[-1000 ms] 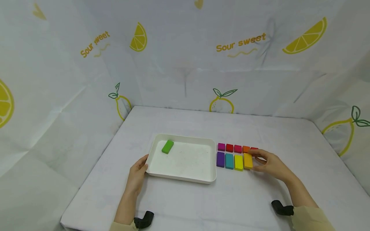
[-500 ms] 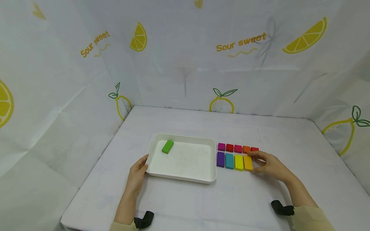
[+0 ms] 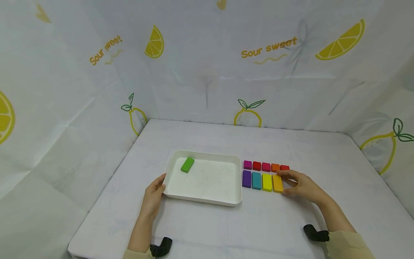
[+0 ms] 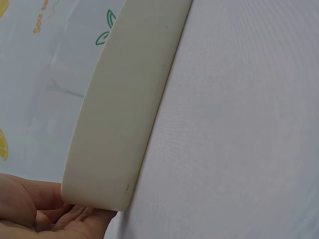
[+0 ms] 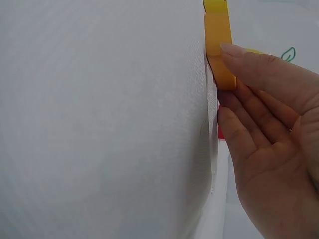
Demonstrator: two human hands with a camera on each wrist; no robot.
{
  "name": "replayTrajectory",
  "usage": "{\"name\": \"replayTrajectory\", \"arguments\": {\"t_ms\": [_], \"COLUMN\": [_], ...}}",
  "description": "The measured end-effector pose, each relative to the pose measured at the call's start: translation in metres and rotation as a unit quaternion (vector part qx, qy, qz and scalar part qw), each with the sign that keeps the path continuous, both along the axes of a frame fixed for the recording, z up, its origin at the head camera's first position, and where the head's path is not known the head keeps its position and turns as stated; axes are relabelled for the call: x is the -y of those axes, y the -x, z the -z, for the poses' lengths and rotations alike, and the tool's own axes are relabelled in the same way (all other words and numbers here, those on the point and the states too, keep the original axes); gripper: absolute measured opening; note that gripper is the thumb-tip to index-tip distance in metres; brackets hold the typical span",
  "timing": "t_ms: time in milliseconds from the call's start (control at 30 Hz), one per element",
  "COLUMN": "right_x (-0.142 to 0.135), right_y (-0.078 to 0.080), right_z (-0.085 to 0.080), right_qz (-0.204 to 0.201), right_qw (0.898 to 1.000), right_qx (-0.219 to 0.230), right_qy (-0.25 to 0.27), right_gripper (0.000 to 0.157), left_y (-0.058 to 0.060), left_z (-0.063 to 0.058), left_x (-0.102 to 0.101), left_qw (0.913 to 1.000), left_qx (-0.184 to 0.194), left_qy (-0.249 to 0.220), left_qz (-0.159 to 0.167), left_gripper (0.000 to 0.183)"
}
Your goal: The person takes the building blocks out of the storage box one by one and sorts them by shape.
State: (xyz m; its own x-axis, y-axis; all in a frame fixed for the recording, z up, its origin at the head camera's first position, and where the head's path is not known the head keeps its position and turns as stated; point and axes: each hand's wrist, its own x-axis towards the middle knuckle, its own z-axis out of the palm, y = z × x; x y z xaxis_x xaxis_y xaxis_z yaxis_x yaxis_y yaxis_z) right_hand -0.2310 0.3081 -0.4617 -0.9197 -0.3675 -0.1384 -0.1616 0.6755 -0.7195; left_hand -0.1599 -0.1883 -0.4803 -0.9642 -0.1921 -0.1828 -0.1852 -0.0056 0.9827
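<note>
At the near left corner of a shallow white tray (image 3: 202,200), my left hand (image 3: 153,196) grips the side. The left wrist view shows the tray wall (image 4: 112,114) held by the thumb and fingers of that hand (image 4: 55,214). A green block (image 3: 187,164) lies slanted inside the tray. My right hand (image 3: 302,185) pinches an orange-yellow block (image 3: 277,183) by its near and far ends, thumb toward me. This block stands at the right end of a row, beside a yellow block (image 3: 267,182), a teal block (image 3: 257,181) and a purple block (image 3: 247,179).
Behind that row runs a second one: a magenta block (image 3: 247,164), a red block (image 3: 257,166), a pink block (image 3: 266,167), an orange block (image 3: 275,167) and another red block (image 3: 284,167). Both rows stand right of the tray on a white-covered table (image 3: 200,230). A lemon-printed sheet (image 3: 200,86) hangs behind.
The orange-yellow block has shifted slightly down and toward me beside the yellow block, my right hand moving with it. My left hand and the tray have stayed in place.
</note>
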Motion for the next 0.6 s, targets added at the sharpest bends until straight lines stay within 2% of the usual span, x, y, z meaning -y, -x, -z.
{"name": "replayTrajectory", "arguments": {"t_ms": [600], "right_x": [0.0007], "right_y": [-0.0012], "right_z": [0.0006], "right_qz": [0.0], "right_qw": [1.0], "right_qx": [0.002], "right_qy": [0.006], "right_gripper": [0.071], "left_y": [0.0003], "left_z": [0.0012], "left_x": [0.0007], "left_qw": [1.0], "left_qx": [-0.004], "left_qy": [0.0], "left_qz": [0.004], "left_gripper": [0.048]}}
